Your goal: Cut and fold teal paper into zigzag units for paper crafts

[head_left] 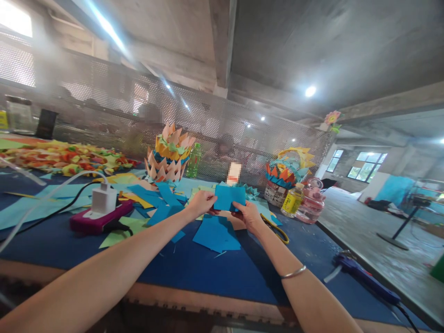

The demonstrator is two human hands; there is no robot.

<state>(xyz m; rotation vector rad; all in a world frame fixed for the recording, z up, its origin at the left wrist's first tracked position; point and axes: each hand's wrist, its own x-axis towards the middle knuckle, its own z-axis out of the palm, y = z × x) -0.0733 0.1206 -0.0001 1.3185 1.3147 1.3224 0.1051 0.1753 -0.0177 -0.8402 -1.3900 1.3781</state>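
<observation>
Both my hands hold up one blue paper square (229,197) a little above the blue table (194,268). My left hand (201,202) pinches its left edge, fingers closed on it. Its lower right edge is gripped by my right hand (248,215), which wears a thin bangle on the wrist. More blue paper squares (217,234) lie loose on the table just below my hands.
Layered paper crown shapes (169,155) stand behind, a paper-filled basket (285,178) and two bottles (301,201) to the right. A white charger on a magenta block (100,210) with cables lies left, yellow-handled scissors (277,229) beside my right hand, a glue gun (364,277) at the right edge.
</observation>
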